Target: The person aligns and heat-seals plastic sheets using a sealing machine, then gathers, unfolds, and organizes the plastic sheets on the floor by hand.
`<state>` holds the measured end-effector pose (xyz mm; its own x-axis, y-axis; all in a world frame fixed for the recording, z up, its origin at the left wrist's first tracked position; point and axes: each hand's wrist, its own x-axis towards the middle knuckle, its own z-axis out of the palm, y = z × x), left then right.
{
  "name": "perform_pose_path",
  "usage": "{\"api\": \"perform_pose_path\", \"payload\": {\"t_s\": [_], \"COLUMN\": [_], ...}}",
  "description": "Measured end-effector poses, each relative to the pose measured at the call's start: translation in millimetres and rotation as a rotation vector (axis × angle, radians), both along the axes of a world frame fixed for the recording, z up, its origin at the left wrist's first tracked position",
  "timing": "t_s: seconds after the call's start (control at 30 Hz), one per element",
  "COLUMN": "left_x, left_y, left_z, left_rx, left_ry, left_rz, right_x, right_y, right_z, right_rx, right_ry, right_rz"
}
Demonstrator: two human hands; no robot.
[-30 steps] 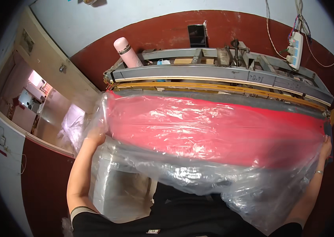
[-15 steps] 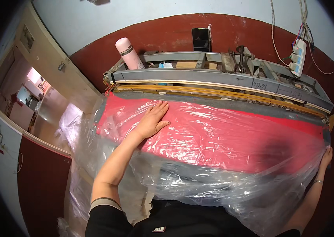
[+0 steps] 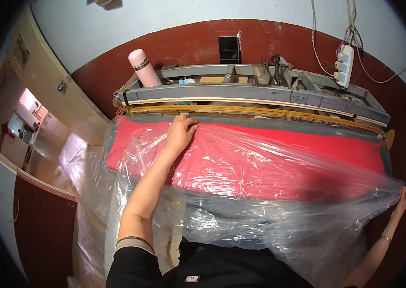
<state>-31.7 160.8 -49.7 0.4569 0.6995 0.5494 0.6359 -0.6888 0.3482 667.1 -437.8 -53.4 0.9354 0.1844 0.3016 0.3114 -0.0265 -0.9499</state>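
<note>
A clear plastic sheet (image 3: 241, 218) lies over a bright red panel of material (image 3: 241, 168) and hangs down toward my body. My left hand (image 3: 181, 134) is at the panel's far edge, left of the middle, with its fingers bent and closed on the sheet. Folds in the plastic spread out from under it. At the far right my right hand (image 3: 402, 201) grips the sheet's edge and holds it out past the red panel's corner. The panel's far right part shows bare of plastic. A grey surface (image 3: 318, 128) borders the red along its far side.
Behind the panel runs a long grey metal frame (image 3: 251, 93) with yellow rails (image 3: 241, 110) along its front. A pink thermos (image 3: 143, 68) stands at its left, with a metal clamp (image 3: 277, 69) farther right. A power strip (image 3: 344, 66) hangs on cords. An open door (image 3: 54, 72) is left.
My left hand has gone from lying flat to bent, closed fingers at the far edge. My right hand has shifted outward and slightly nearer, drawing the sheet off the panel's far right part.
</note>
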Motion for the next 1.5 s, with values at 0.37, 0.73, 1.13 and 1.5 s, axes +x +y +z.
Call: {"api": "perform_pose_path", "payload": {"t_s": [0.37,0.73,1.13,1.5], "left_x": [-2.5,-73.8,-69.5,-89.2], "left_y": [47.5,139.7,116.5,-1.0], "left_z": [-4.9,-62.7,-33.9,52.6], "left_rx": [-0.24,-0.246,-0.324,-0.392], "left_ry": [-0.674,-0.748,-1.021,-0.812], "left_rz": [0.209,0.268,0.43,-0.09], "right_x": [64.8,-4.8,2.0,-307.5], "right_y": [140.3,323.3,318.6,439.5], "right_z": [-12.0,-47.5,-39.2,80.9], "right_rx": [-0.614,0.001,0.116,-0.112], "right_ry": [-0.765,-0.35,-0.05,-1.043], "right_rz": [-0.465,-0.009,-0.138,0.469]}}
